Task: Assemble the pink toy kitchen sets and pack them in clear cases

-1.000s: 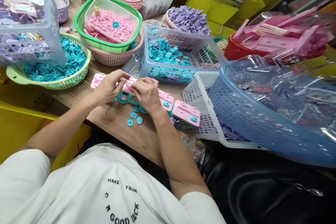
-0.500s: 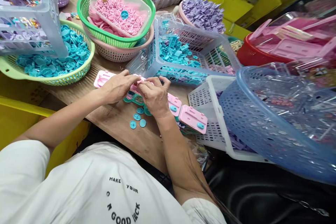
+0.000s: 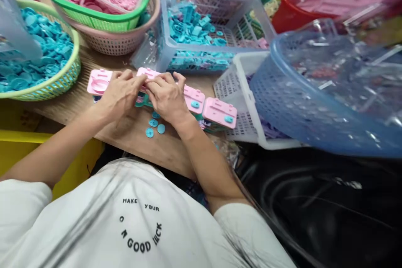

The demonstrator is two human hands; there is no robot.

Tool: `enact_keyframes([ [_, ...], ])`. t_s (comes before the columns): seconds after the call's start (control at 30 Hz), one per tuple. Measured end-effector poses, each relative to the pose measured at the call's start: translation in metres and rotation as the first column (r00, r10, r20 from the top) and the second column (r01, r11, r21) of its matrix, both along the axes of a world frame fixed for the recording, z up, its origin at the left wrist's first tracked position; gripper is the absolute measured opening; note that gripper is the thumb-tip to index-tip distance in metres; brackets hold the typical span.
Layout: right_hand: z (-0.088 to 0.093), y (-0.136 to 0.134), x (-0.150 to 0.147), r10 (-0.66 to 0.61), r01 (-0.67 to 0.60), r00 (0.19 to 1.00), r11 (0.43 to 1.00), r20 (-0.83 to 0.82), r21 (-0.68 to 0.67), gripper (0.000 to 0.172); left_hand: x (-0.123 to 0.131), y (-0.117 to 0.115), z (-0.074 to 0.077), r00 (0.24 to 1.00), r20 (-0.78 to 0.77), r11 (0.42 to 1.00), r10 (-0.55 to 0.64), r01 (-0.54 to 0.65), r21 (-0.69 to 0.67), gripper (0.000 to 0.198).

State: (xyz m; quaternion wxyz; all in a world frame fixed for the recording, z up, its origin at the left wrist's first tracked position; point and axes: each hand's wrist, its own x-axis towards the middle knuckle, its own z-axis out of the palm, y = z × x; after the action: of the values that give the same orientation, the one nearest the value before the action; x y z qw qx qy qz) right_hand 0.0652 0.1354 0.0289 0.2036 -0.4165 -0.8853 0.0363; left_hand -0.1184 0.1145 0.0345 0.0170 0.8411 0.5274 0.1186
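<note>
A row of pink plastic pieces with teal parts beneath crosses the table in front of me. My left hand point(image 3: 121, 94) rests over the left part of the row, fingertips on a pink piece point(image 3: 147, 73). My right hand point(image 3: 166, 94) meets it there, its fingers bent onto the same piece; what lies under the fingers is hidden. Right of my hands, one pink piece point(image 3: 193, 97) and another pink piece point(image 3: 220, 109) each carry a small blue part. At the left end sits a pink piece point(image 3: 99, 81) with a round ring. Several blue discs point(image 3: 153, 122) lie on the wooden table nearer me.
A yellow-green basket point(image 3: 75, 56) of blue parts stands left, a green basket point(image 3: 94, 21) of pink parts behind. A clear crate point(image 3: 201, 56) of blue parts is beyond my hands. At right are a white basket point(image 3: 251, 104) and a large blue basket point(image 3: 282, 92).
The whole view has shifted, so the baskets and table appear higher and further left. Both hands stay together at the pink row, with my left hand lying lower over it.
</note>
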Motion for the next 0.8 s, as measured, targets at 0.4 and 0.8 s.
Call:
enact_keyframes([
  [0.4,-0.075,-0.141,0.134,-0.357,0.343,0.915,0.934,-0.188,-0.101,0.021,0.082,-0.056,-0.027,0.886,0.151,0.899,-0.438,0.434,0.062,0.030],
  [0.8,-0.085,-0.115,0.108,-0.236,0.249,0.965,0.962,-0.114,0.111,0.028,0.133,-0.065,-0.057,0.942,-0.071,0.922,-0.327,0.301,-0.245,0.022],
])
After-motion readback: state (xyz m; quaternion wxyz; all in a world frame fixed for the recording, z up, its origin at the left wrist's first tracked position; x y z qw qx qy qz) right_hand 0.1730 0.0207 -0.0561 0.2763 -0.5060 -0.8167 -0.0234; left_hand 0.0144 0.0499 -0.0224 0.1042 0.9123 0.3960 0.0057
